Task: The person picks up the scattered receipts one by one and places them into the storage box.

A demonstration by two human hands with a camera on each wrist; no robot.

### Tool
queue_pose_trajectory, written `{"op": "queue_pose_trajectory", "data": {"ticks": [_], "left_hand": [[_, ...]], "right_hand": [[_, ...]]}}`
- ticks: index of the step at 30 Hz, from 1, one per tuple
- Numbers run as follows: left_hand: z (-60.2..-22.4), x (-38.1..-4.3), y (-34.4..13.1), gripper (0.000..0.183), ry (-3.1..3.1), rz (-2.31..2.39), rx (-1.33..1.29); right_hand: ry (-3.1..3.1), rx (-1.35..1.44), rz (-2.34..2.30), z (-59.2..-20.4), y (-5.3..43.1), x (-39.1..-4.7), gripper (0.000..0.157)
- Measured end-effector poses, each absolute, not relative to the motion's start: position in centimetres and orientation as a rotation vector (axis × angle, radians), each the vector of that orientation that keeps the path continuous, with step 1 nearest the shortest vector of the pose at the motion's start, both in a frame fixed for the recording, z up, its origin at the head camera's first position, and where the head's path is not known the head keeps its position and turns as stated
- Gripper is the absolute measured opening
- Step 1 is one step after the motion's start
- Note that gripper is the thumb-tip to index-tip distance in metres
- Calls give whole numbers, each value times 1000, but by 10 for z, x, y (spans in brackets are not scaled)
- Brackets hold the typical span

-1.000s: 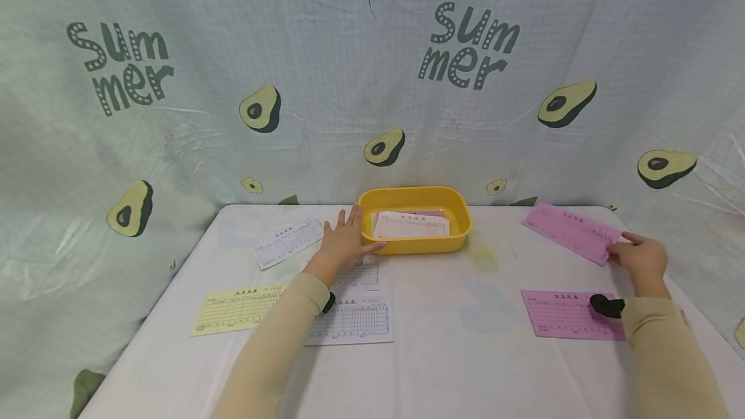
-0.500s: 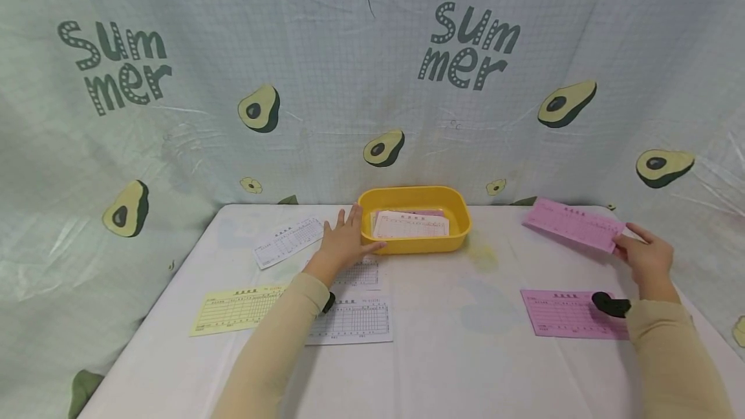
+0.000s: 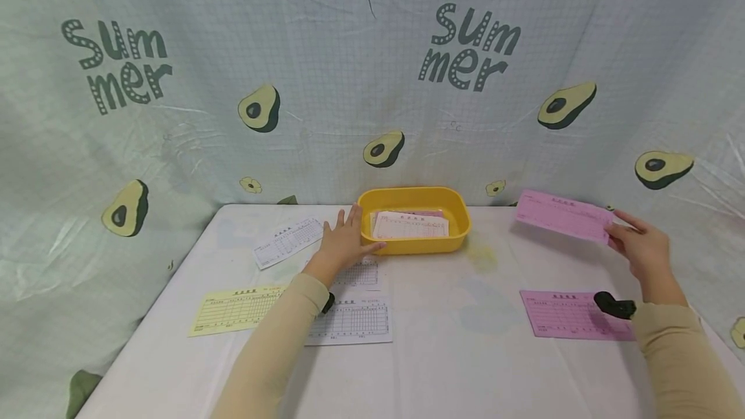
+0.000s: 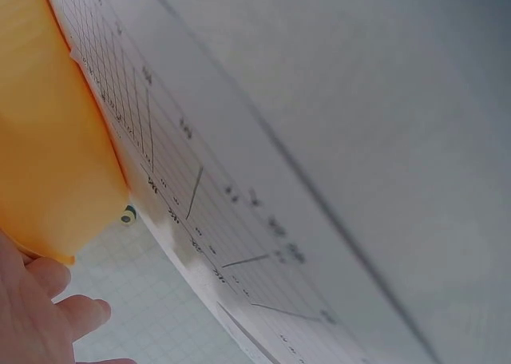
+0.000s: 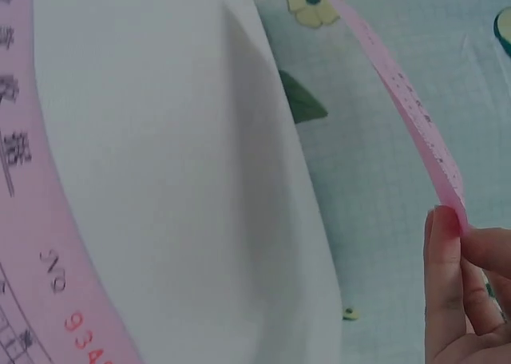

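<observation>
My right hand (image 3: 647, 252) pinches the right end of a pink receipt slip (image 3: 561, 215), lifted off the table at the far right. In the right wrist view the thumb and fingers (image 5: 445, 280) squeeze that slip (image 5: 419, 132) at its edge. Another pink slip (image 3: 567, 315) lies flat nearer me, partly under the right wrist's strap in view. My left hand (image 3: 342, 247) has its fingers spread against the left wall of a yellow tray (image 3: 413, 247). Inside the tray lie a white slip (image 3: 410, 225) and some pink paper behind it. The left wrist view shows fingertips touching the tray (image 4: 56, 140).
Left of the tray lies a tilted white slip (image 3: 288, 242). A yellow slip (image 3: 235, 309) and white slips (image 3: 355, 322) lie nearer, partly covered by the left arm. A printed cloth (image 3: 326, 83) hangs behind the white table (image 3: 442, 367).
My right hand has raised the pink slip from the table and moved it slightly left, its left end now higher. The left hand has stayed at the tray.
</observation>
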State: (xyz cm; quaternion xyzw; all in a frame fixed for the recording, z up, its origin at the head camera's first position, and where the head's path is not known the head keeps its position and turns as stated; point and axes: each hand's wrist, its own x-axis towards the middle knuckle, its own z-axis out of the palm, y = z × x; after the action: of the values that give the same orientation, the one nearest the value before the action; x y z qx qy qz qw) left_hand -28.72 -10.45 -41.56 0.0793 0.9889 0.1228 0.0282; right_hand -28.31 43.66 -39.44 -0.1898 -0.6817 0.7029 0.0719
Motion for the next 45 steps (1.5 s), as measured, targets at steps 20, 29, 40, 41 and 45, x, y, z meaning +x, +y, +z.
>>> {"op": "queue_pose_trajectory", "data": {"ticks": [20, 29, 40, 41, 45], "left_hand": [[-416, -288, -107, 115, 3049, 372, 236], [-415, -287, -107, 116, 3038, 369, 228], [-414, -286, -107, 115, 3043, 359, 238], [-414, -286, -107, 115, 3043, 362, 242], [-415, -286, -106, 115, 3044, 369, 257]], "right_hand": [[-2220, -104, 2157, -371, 365, -310, 65], [-2230, -10, 2251, -369, 327, -319, 63], [-2258, 16, 2338, -375, 286, -326, 63], [-2263, 11, 2335, -376, 282, -326, 62], [-2305, -12, 2276, -378, 270, -326, 59]]}}
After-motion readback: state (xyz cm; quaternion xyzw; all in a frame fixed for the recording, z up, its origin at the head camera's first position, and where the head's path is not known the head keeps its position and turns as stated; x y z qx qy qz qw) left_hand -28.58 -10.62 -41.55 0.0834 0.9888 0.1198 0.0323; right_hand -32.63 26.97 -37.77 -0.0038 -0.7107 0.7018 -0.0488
